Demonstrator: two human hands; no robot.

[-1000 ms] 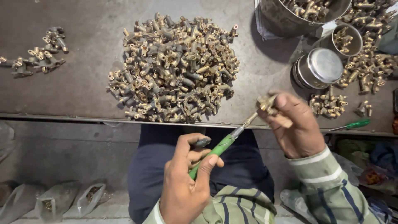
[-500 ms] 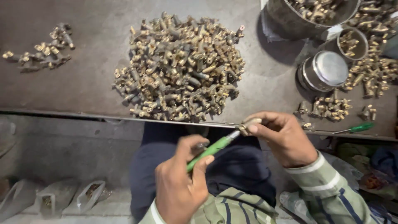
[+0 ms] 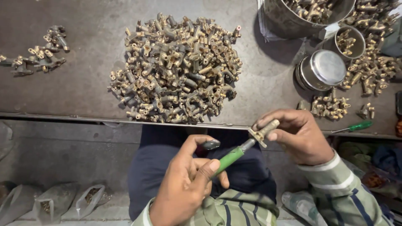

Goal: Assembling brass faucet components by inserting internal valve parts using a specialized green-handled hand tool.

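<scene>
my right hand [image 3: 299,136] pinches one small brass fitting [image 3: 263,132], t-shaped and dull gold, just below the table edge [image 3: 63,116]. my left hand [image 3: 186,188] is wrapped around one green-handled screwdriver [image 3: 232,156], its tip at the fitting. i count one big heap of fittings [image 3: 178,69], two steel cups [image 3: 322,69] and a second green screwdriver [image 3: 354,127].

Sleeves: my shirt is pale green, striped in white and dark navy, cuffs ending at the wrists.
Trousers: dark navy, plain, over my lap.
Hands: my left hand [image 3: 184,188] and right hand [image 3: 297,136] are bare, ungloved.
</scene>
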